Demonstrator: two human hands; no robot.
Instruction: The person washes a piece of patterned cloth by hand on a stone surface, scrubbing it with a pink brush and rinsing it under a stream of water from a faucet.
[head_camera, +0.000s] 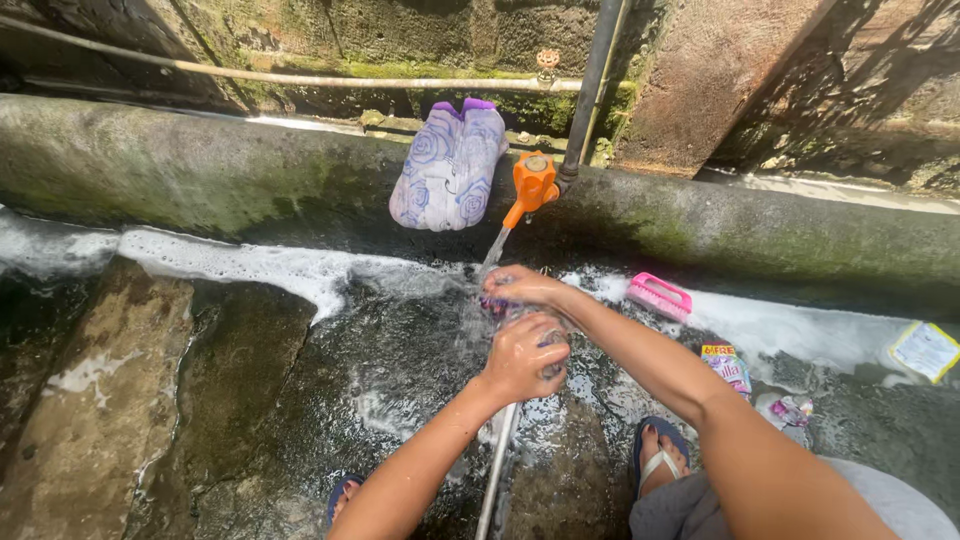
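Observation:
Under the stream from an orange tap, both my hands grip one small wet cloth with purple marks. My left hand is closed around its near end. My right hand holds its far end right where the water falls. Most of the cloth is hidden by my fingers. On the low mossy wall behind the tap lies a pair of white socks with purple rose print.
A pink scrub brush rests in foam at the wall's foot, right of my hands. Soap sachets and a yellow-edged packet lie further right. A metal pipe runs along the wet stone floor between my sandalled feet.

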